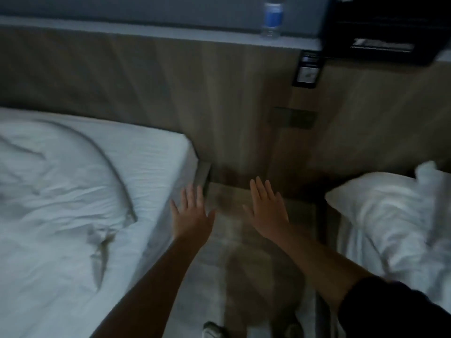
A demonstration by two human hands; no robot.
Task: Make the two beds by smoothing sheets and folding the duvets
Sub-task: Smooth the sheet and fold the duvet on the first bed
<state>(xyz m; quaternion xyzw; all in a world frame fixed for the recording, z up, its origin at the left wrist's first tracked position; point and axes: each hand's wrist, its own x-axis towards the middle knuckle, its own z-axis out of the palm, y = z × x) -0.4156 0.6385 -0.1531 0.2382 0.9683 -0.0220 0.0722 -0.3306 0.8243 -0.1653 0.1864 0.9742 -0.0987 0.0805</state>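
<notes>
Dim grey floor (244,264) of the aisle between the beds, with a shoe tip (211,331) cut off at the bottom edge. Above it the left hand (192,217) and right hand (267,212) are flat with fingers spread, holding nothing, probably mid-reach. Left bed: wrinkled white sheet (73,191), unsmoothed, the left hand just beside its head-end corner; contact unclear. Right bed: rumpled white bedding (390,215), cropped; pillow or duvet, can't tell. Behind: wood-panel headboard wall (158,89), with a blurred clear water bottle (272,18) on its ledge.
</notes>
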